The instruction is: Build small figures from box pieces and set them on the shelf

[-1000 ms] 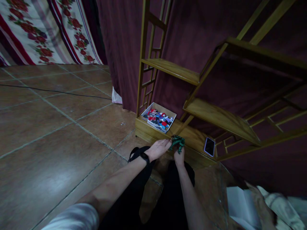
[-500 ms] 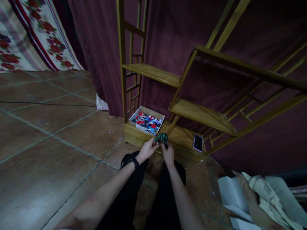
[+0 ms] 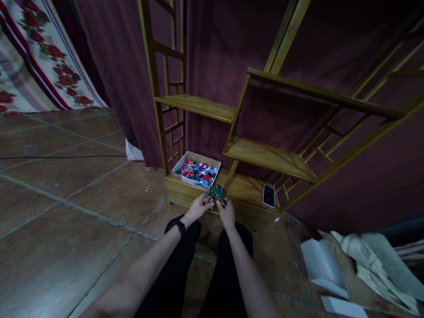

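Observation:
Between both hands is a small green-and-black patterned item (image 3: 217,191), soft-looking like bunched cloth; its exact kind is too small to make out. My left hand (image 3: 198,207) pinches its left side with thumb and fingers, and a dark band sits on that wrist. My right hand (image 3: 227,213) grips the lower right side, fingers closed. A brownish patterned part shows between the fingertips. Just beyond the hands, an open cardboard box (image 3: 214,179) holds many small flat pieces in red, blue, purple, black and white.
The box stands on the low base of a wooden shelf unit (image 3: 195,106). A phone (image 3: 268,195) lies on the base to the right. White box-like pieces (image 3: 324,265) and crumpled cloth (image 3: 374,269) lie on the floor at right. A dark cable (image 3: 62,157) crosses the tiles at left.
The view has shifted slightly, so the shelf and box appear further left. Both hands still hold the green-and-black item, and its brownish part now shows between the fingers.

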The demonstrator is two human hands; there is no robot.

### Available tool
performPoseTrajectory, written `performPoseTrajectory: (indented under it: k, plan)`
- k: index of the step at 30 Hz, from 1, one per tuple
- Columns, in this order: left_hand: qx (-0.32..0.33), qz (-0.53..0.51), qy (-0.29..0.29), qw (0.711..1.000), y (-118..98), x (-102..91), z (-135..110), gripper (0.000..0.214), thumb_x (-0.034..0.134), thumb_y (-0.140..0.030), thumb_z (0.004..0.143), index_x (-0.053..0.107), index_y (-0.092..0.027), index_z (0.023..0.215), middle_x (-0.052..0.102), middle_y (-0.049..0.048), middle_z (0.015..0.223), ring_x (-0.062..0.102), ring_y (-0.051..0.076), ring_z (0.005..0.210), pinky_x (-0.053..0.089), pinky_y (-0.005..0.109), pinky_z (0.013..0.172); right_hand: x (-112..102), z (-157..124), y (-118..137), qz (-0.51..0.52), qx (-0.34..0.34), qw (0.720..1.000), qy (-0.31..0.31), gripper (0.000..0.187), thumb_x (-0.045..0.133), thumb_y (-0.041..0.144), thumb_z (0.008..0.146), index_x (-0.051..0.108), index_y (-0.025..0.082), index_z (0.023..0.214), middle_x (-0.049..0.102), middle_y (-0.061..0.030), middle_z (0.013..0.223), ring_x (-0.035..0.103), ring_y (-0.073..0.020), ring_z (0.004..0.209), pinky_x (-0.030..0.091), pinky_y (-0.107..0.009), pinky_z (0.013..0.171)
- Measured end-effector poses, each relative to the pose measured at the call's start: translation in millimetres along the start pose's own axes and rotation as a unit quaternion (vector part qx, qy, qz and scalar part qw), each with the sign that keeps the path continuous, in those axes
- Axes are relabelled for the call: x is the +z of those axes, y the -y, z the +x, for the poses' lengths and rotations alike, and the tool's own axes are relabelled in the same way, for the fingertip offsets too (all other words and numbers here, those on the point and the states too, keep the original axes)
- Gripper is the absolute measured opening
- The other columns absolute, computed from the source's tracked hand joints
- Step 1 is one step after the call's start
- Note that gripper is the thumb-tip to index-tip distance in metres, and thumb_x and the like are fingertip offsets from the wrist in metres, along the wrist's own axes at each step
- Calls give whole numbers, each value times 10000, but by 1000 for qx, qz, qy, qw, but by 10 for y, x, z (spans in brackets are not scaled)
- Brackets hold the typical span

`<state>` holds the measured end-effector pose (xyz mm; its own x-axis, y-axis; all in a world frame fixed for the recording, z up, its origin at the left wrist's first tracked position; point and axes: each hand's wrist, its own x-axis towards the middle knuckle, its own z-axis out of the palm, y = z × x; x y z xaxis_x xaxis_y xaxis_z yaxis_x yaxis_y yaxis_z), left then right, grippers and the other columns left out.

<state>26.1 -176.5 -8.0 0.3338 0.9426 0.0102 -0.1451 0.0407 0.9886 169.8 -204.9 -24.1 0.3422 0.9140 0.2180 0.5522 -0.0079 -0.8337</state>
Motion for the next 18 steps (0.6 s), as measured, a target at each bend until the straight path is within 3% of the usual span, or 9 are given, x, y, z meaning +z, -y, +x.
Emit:
performPoseTrajectory:
  k: [11,15,18]
  plan:
    - [9,-6,-11,1000,-21,2,10,397,744,-323,586,437,-168,783,573,-35,627,554,102,578,419,225,565,57,20,-16,-2,12,1000,15,349,434,343,814,565,156,1078,597,-119,1084,543,-225,1031,402,-327,879]
    - [12,16,-9,1000,-31,-17,8,400,738,-334,590,421,-175,775,564,-46,617,534,91,568,389,204,541,74,39,-57,78,30,996,12,314,493,342,769,605,199,1025,627,-72,1043,566,-216,984,448,-331,834]
    - [6,11,-19,1000,-54,-16,-1,429,745,-340,570,410,-181,785,564,-51,633,525,88,564,379,197,527,85,42,-77,196,76,977,23,308,550,357,722,626,219,986,642,-42,1000,603,-205,891,504,-316,718]
